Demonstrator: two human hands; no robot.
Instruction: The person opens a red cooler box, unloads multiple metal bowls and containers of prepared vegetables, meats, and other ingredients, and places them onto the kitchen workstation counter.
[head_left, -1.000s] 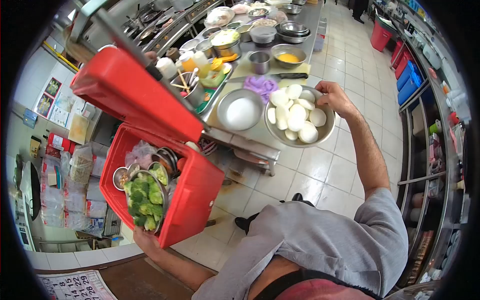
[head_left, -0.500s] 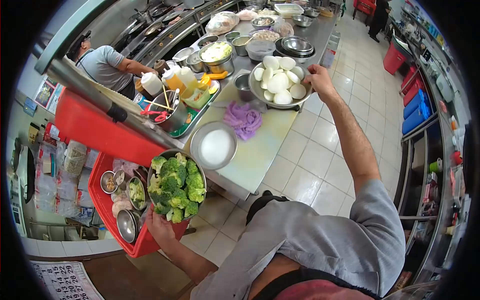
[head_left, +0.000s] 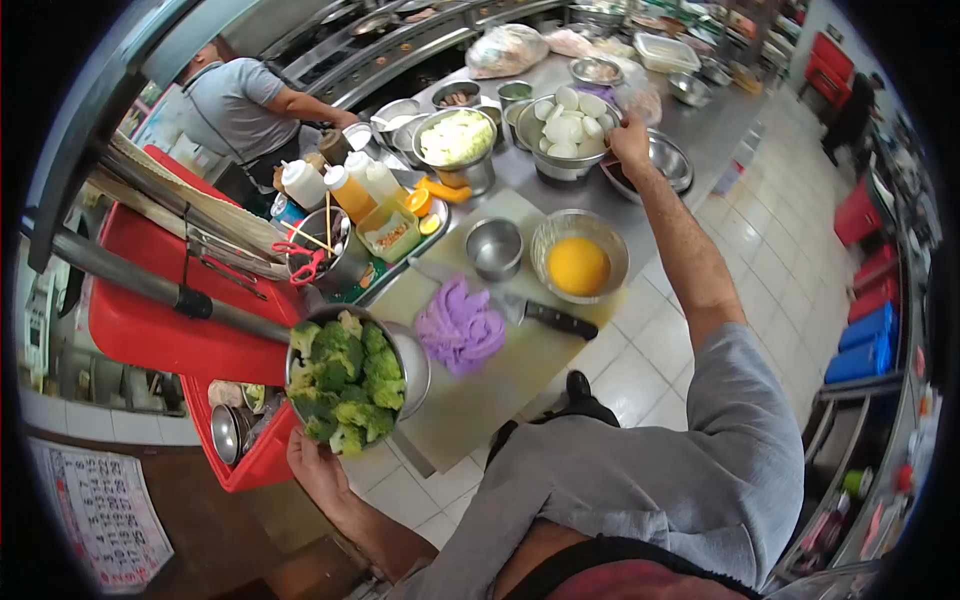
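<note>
My left hand (head_left: 318,465) grips the near rim of a metal bowl full of broccoli florets (head_left: 345,375), held at the corner of the cutting board (head_left: 440,410). Behind it, partly hidden, sits a second metal bowl (head_left: 418,375). My right hand (head_left: 628,145) pinches the right rim of a metal bowl of white rounded pieces (head_left: 570,120) farther along the table. Whether that bowl rests on something cannot be made out. On the board lie a purple cloth (head_left: 460,325) and a black-handled knife (head_left: 560,320). A bowl of orange-yellow liquid (head_left: 578,265) and a small metal bowl (head_left: 494,248) stand behind them.
A red cooler (head_left: 225,480) with its lid raised holds metal bowls at left. Squeeze bottles (head_left: 347,190) and a bowl of chopped pale vegetables (head_left: 455,138) stand along the table's left side. Across it, a co-worker (head_left: 235,115) works near the stove.
My right hand has carried the bowl of white pieces farther back along the table, uncovering the orange-yellow liquid. The broccoli bowl has come over the board's corner, partly covering the bowl there.
</note>
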